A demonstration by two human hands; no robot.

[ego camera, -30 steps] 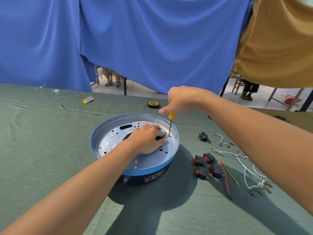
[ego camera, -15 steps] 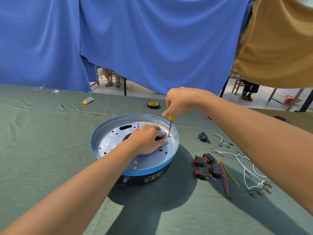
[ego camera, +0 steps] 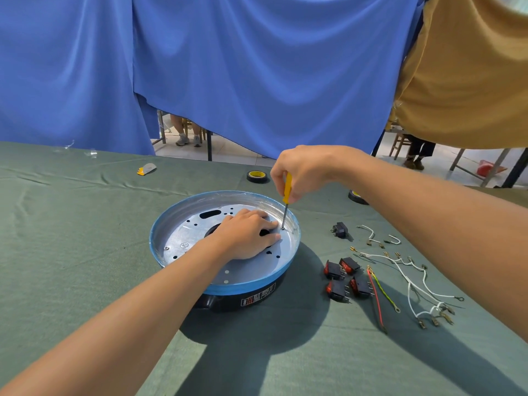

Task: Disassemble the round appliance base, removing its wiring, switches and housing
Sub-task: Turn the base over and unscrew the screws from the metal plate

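Observation:
The round appliance base (ego camera: 183,270), blue-rimmed with a perforated silver plate and a black underside, sits in the middle of the green table. My left hand (ego camera: 247,232) lies flat on the plate, fingers spread near its centre hole. My right hand (ego camera: 303,170) grips a yellow-handled screwdriver (ego camera: 286,195) held nearly upright, its tip on a screw at the plate's far right edge. Several black and red rocker switches (ego camera: 344,277) lie to the right of the base. Loose white, red and green-yellow wires (ego camera: 411,284) lie beyond them.
A black tape roll (ego camera: 257,176) and a small yellow-grey cutter (ego camera: 147,168) lie at the far side of the table. A small black part (ego camera: 340,230) sits right of the base. Blue and tan cloths hang behind. Another person's legs show under the cloth.
My right hand has shifted slightly on the screwdriver, so more of the yellow handle shows below the fingers. The tip stays on the same screw. My left hand has not moved.

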